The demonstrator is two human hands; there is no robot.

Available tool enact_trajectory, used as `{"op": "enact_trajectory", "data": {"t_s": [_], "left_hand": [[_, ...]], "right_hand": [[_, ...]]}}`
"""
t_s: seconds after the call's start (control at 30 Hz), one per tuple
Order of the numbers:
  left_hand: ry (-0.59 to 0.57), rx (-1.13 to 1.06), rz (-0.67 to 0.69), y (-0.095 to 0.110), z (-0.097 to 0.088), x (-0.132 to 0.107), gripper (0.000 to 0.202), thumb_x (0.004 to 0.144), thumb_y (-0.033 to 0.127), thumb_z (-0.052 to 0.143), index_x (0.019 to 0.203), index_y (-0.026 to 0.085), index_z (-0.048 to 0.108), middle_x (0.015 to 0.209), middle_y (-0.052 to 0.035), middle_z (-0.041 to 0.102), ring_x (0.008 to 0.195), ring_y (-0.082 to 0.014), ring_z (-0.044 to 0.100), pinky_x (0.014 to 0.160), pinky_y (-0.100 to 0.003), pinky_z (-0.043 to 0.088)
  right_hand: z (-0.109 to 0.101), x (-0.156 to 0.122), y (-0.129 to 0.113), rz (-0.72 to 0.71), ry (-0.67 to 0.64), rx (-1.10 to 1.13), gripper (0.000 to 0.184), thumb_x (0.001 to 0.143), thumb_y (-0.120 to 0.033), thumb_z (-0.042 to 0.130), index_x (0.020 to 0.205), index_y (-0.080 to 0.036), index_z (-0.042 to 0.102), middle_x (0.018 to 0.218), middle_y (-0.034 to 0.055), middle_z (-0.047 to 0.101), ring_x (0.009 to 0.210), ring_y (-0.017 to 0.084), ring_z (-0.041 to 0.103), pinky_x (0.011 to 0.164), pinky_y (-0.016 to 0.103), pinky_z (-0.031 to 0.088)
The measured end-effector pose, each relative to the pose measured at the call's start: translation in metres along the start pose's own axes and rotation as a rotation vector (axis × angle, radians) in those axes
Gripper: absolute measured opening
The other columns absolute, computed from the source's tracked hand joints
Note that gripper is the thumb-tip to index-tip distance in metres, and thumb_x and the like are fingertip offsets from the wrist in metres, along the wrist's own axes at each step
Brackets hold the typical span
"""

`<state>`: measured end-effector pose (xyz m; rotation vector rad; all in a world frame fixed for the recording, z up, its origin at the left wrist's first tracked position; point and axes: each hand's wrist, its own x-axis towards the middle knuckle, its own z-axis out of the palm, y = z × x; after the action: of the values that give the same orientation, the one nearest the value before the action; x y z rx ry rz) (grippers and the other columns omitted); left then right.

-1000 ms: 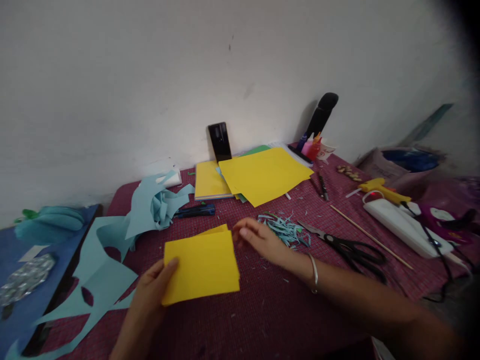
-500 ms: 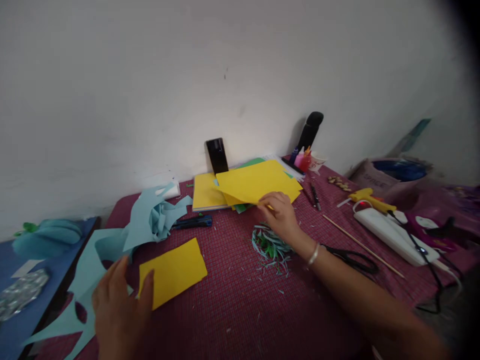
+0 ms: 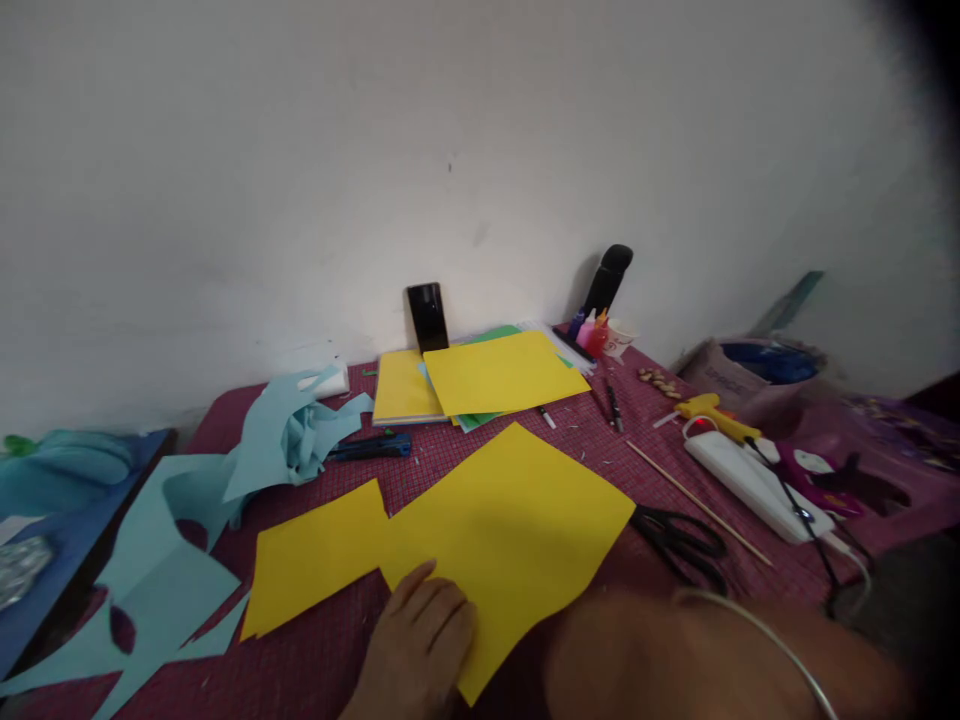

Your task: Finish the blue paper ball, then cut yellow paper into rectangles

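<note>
A large yellow paper sheet (image 3: 517,530) lies in front of me, its lower edge near my body. My left hand (image 3: 420,635) is on its lower left edge, fingers together and curled over the paper. Blurred at the bottom right, my right hand (image 3: 615,650) is beside the sheet's lower right side; its fingers do not show. Left of the sheet lies a smaller piece of yellow paper (image 3: 315,555), its right end meeting the large sheet. Black scissors (image 3: 682,545) rest at the sheet's right corner, blades hidden.
Light blue paper scraps (image 3: 169,590) spread on the left, near a blue cutter (image 3: 375,446). Behind are a stack with a yellow sheet (image 3: 502,375) on top and a phone (image 3: 427,315). To the right are a stick (image 3: 697,500), a glue gun (image 3: 716,417) and a power strip (image 3: 757,490).
A yellow sheet has come off the back stack towards me and covers the shredded paper tuft. My right hand has drawn back to the lower right; my left hand has moved right onto the sheet.
</note>
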<state>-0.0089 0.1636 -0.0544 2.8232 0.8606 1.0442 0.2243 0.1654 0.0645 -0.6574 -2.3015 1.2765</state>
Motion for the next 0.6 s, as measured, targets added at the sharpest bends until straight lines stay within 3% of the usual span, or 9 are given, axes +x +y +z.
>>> {"op": "enact_trajectory", "data": {"t_s": [0.03, 0.1, 0.13, 0.23, 0.3, 0.43, 0.6], "left_hand": [[-0.014, 0.002, -0.019, 0.002, 0.009, -0.005, 0.026, 0.079, 0.004, 0.043, 0.092, 0.020, 0.059, 0.080, -0.0031, 0.070, 0.072, -0.0172, 0.064, 0.082, -0.032, 0.047], [-0.077, -0.005, -0.049, 0.008, 0.025, -0.015, 0.019, 0.078, 0.006, 0.047, 0.086, 0.020, 0.057, 0.076, -0.0035, 0.067, 0.066, -0.0173, 0.060, 0.061, -0.029, 0.045], [-0.115, -0.013, -0.052, 0.010, 0.032, -0.019, 0.015, 0.077, 0.008, 0.050, 0.084, 0.020, 0.056, 0.074, -0.0032, 0.066, 0.064, -0.0170, 0.059, 0.056, -0.028, 0.042], [-0.208, -0.033, -0.032, 0.011, 0.044, -0.027, 0.009, 0.077, 0.013, 0.058, 0.082, 0.020, 0.054, 0.072, -0.0020, 0.062, 0.065, -0.0159, 0.056, 0.053, -0.028, 0.038], [-0.271, -0.041, -0.036, 0.010, 0.045, -0.028, 0.009, 0.078, 0.017, 0.062, 0.081, 0.019, 0.054, 0.075, -0.0021, 0.062, 0.068, -0.0158, 0.055, 0.055, -0.029, 0.037], [-0.373, -0.027, -0.043, 0.010, 0.040, -0.025, 0.015, 0.077, 0.019, 0.067, 0.077, 0.018, 0.052, 0.078, -0.0015, 0.061, 0.070, -0.0159, 0.052, 0.055, -0.031, 0.034], [-0.471, -0.022, -0.065, 0.015, 0.032, -0.017, 0.016, 0.079, 0.021, 0.068, 0.076, 0.017, 0.052, 0.079, -0.0021, 0.060, 0.071, -0.0163, 0.050, 0.055, -0.031, 0.033]], "right_hand": [[-0.007, 0.013, 0.016, 0.024, 0.042, -0.053, 0.035, 0.090, -0.057, 0.044, 0.086, -0.032, 0.068, 0.071, 0.0038, 0.065, 0.067, 0.018, 0.063, 0.056, 0.029, 0.046], [-0.023, 0.047, 0.055, 0.207, 0.360, -0.547, 0.040, 0.094, -0.053, 0.041, 0.080, -0.025, 0.065, 0.065, 0.0018, 0.061, 0.059, 0.015, 0.057, 0.056, 0.028, 0.045], [-0.032, 0.066, 0.077, 0.262, 0.412, -0.635, 0.035, 0.093, -0.049, 0.046, 0.085, -0.022, 0.065, 0.072, 0.0034, 0.063, 0.065, 0.016, 0.058, 0.062, 0.029, 0.046], [-0.054, 0.112, 0.132, 0.374, 0.453, -0.841, 0.024, 0.087, -0.032, 0.061, 0.105, -0.015, 0.062, 0.102, 0.0122, 0.063, 0.089, 0.022, 0.061, 0.077, 0.032, 0.046], [-0.061, 0.127, 0.156, 0.414, 0.429, -0.932, 0.021, 0.086, -0.019, 0.062, 0.105, -0.013, 0.062, 0.107, 0.0161, 0.061, 0.097, 0.024, 0.060, 0.082, 0.034, 0.044], [-0.064, 0.127, 0.177, 0.453, 0.351, -1.043, 0.018, 0.088, -0.006, 0.049, 0.090, -0.012, 0.066, 0.096, 0.0159, 0.064, 0.094, 0.024, 0.061, 0.080, 0.032, 0.042], [-0.071, 0.122, 0.180, 0.439, 0.303, -1.119, 0.020, 0.094, -0.025, 0.050, 0.092, -0.011, 0.065, 0.092, 0.0151, 0.066, 0.085, 0.024, 0.063, 0.070, 0.030, 0.039]]}}
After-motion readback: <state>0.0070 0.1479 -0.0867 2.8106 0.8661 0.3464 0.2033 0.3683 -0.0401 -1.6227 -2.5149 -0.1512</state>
